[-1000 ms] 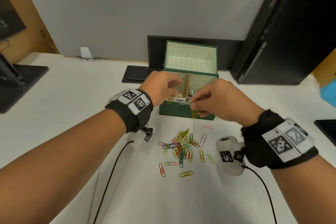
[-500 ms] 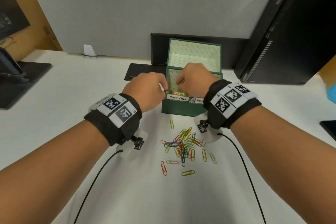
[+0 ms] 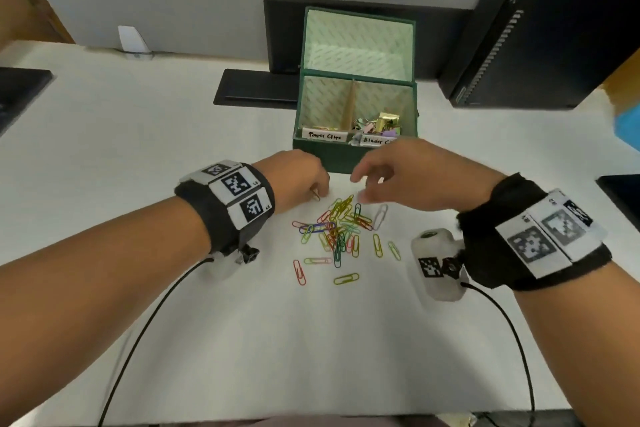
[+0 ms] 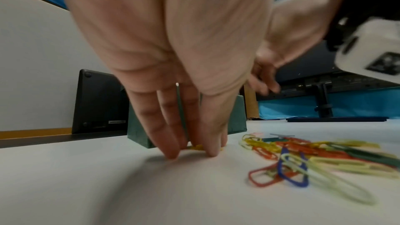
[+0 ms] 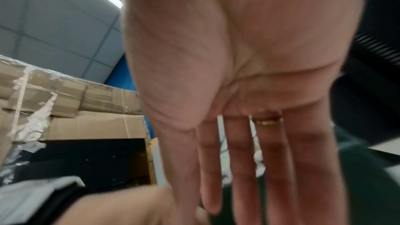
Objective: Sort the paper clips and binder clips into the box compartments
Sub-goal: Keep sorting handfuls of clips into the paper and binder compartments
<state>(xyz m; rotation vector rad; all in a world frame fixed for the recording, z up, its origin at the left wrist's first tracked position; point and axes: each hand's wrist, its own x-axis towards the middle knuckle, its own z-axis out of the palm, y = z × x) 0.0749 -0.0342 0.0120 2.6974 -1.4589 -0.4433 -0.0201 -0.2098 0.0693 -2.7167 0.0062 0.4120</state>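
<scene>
Box labels: "Paper Clips", "Binder C…"

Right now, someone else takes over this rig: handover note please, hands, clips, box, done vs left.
Left hand: fingertips down on the table, on a yellow paper clip just left of the pile; whether it is pinched yet is unclear.
Right hand: open, empty, above the pile's far edge.
Box: lid up. The right compartment, labelled for binder clips, holds the binder clips. What the left compartment, labelled Paper Clips, holds is hidden behind its front wall.
Paper clip pile: loose on the table before the box.
Done: no binder clips are left on the table.
Left: move the pile into the left compartment.
</scene>
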